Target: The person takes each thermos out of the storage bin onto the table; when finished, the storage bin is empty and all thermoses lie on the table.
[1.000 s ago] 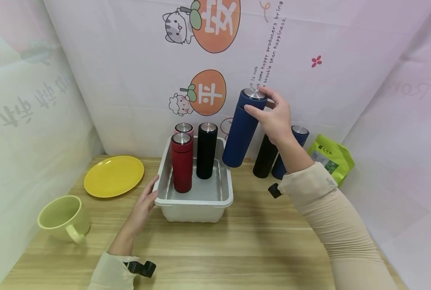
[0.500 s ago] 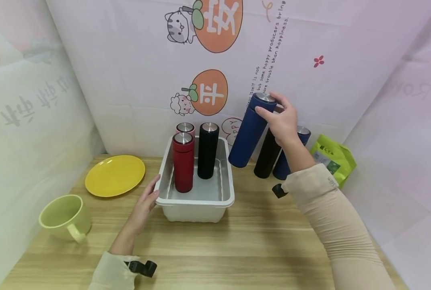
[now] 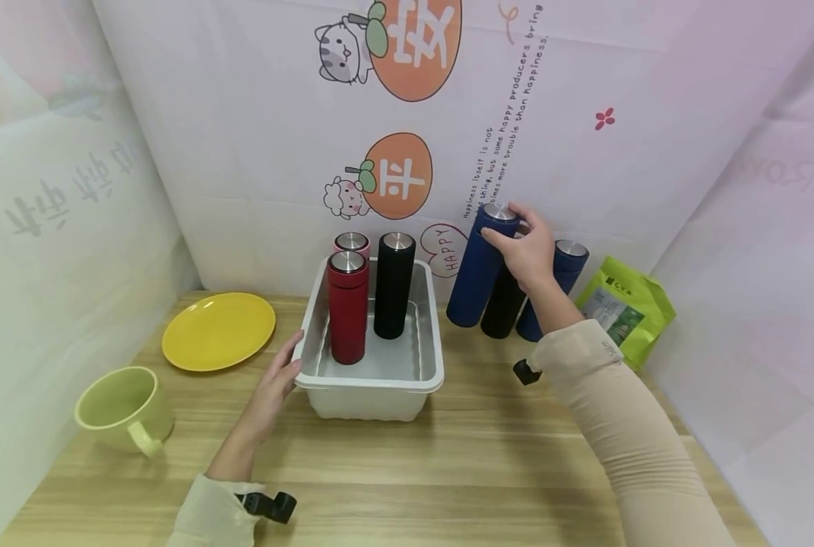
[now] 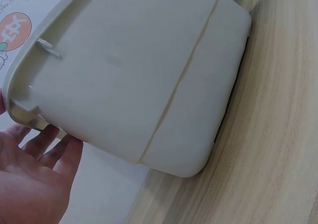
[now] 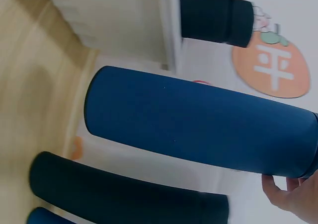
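Note:
In the head view my right hand (image 3: 531,249) grips a blue thermos (image 3: 476,270) near its steel lid, slightly tilted, right of the bin. The right wrist view shows the blue thermos (image 5: 198,119) at full length; whether its base touches the table I cannot tell. Beside it stand a black thermos (image 3: 502,308), partly hidden, and another blue thermos (image 3: 569,266). My left hand (image 3: 272,391) holds the left rim of a white plastic bin (image 3: 368,403), fingers under the rim in the left wrist view. Inside are a red thermos (image 3: 347,311), a black thermos (image 3: 393,289) and a pink thermos (image 3: 352,241).
A yellow plate (image 3: 218,332) and a green mug (image 3: 122,410) are on the left of the wooden table (image 3: 448,471). At the far right, a bright green bag (image 3: 628,311) leans near the wall. Printed white sheeting (image 3: 256,152) encloses the back and sides.
My right hand has carried the blue thermos rightward, away from the bin, then lowered it beside the black thermos. My left hand stays on the bin's rim.

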A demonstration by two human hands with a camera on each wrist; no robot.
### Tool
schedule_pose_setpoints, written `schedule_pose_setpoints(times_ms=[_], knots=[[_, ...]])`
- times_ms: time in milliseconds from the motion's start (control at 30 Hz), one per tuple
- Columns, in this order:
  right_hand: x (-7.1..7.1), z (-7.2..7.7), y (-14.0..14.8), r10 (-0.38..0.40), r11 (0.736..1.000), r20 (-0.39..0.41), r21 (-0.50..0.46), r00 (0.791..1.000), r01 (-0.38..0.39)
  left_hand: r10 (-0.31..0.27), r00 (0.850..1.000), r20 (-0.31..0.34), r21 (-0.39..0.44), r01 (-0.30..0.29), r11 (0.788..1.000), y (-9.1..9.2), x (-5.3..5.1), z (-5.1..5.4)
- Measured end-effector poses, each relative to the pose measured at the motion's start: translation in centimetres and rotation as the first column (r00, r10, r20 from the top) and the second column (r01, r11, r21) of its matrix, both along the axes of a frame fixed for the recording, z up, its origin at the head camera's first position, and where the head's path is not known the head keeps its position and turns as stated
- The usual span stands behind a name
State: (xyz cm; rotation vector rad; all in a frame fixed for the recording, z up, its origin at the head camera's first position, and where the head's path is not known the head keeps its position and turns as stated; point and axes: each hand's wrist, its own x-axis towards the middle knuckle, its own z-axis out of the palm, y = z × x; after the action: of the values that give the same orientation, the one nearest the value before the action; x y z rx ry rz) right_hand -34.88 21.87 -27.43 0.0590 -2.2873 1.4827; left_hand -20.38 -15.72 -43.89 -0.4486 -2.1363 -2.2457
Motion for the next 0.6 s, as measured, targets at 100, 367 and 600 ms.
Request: schedule_pose_setpoints(times_ms=[100,367,600], knots=[[-0.5,-1.2,0.0,-0.004,1.000,0.000,0.023,1.000,0.004,-0.002,1.000,0.000,0.002,0.002,1.000,0.1,0.0,-0.1],[-1.6,-3.9,-0.5,-0.023,0.997,0.019,0.078,1.000,0.022,0.000,1.000,-0.001,0.003,0.000,1.000,0.1,-0.1,-0.2],[-2.8,-5.7,-0.6,-0.054,0.991,-0.014,0.122,0.998,0.056,0.003,1.000,-0.005,0.002,-0.003,1.000,0.0,-0.1,-0.3]])
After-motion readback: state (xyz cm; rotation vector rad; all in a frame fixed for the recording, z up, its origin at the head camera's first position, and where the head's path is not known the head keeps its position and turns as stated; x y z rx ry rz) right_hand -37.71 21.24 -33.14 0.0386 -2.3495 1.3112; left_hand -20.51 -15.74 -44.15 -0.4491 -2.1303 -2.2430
